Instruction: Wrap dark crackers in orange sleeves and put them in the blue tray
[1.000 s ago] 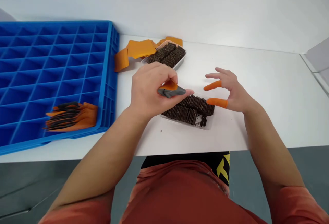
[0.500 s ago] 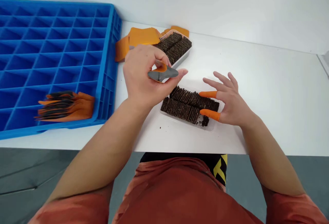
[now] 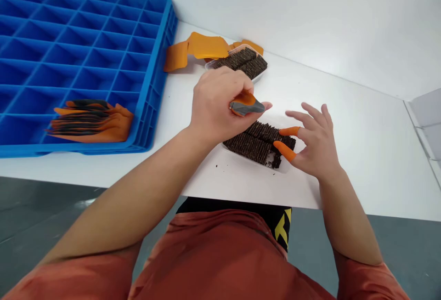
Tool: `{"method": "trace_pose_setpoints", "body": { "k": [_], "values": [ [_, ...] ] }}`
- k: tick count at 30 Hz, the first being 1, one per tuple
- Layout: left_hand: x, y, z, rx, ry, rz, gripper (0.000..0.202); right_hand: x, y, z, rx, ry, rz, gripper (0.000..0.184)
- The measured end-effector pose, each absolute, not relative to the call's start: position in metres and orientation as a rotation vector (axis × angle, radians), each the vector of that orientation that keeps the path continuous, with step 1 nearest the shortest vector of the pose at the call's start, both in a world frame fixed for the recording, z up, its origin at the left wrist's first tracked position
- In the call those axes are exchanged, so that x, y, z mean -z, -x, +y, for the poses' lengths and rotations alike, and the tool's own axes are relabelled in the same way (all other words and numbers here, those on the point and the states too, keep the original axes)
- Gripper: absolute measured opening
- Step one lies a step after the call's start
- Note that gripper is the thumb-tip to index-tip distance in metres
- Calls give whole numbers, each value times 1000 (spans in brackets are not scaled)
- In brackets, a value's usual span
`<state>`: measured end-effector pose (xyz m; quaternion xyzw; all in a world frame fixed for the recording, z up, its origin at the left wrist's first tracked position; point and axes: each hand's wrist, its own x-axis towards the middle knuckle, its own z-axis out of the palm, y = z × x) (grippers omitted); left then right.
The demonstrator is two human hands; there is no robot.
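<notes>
My left hand (image 3: 217,107) is closed on a flat orange and grey pouch (image 3: 246,104), pinched between thumb and fingers above the near tray. That clear tray (image 3: 280,167) holds two rows of dark brown wafers (image 3: 255,143). My right hand (image 3: 315,141) has orange finger cots on its thumb and forefinger; both tips rest on the right end of the wafers, the other fingers spread.
A blue compartmented crate (image 3: 86,52) fills the left, with a stack of orange and grey pouches (image 3: 91,121) in its near corner. Loose orange pouches (image 3: 196,49) and a second tray of wafers (image 3: 244,61) lie at the back. The white table edge (image 3: 103,180) runs in front.
My right hand has come down from the air onto the right end of the wafers. My left hand keeps hold of the pouch. The view has shifted and tilted.
</notes>
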<state>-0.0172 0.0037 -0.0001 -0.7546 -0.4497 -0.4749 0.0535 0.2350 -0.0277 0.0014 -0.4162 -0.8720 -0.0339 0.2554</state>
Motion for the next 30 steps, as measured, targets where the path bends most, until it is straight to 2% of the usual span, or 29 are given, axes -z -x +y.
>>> {"method": "trace_pose_setpoints", "body": {
  "k": [4,8,13,17,22,30],
  "values": [
    [0,14,4,1448,2271,-1331,30,-4,-235,-29,61,1068,-2375,8],
    [1,12,5,1525,2272,-1231,30,-5,-236,-27,-7,1050,-2388,6],
    [-1,14,0,1494,2360,-1311,22,-8,-236,-28,23,1010,-2454,39],
    [-4,13,-5,1460,2374,-1336,19,-9,-233,-30,-57,897,-2621,25],
    [-4,12,-4,1444,2378,-1351,19,-6,-233,-30,-45,878,-2561,15],
    [0,11,-3,1430,2446,-1348,17,-13,-243,-25,-88,828,-2512,5]
  ]
}}
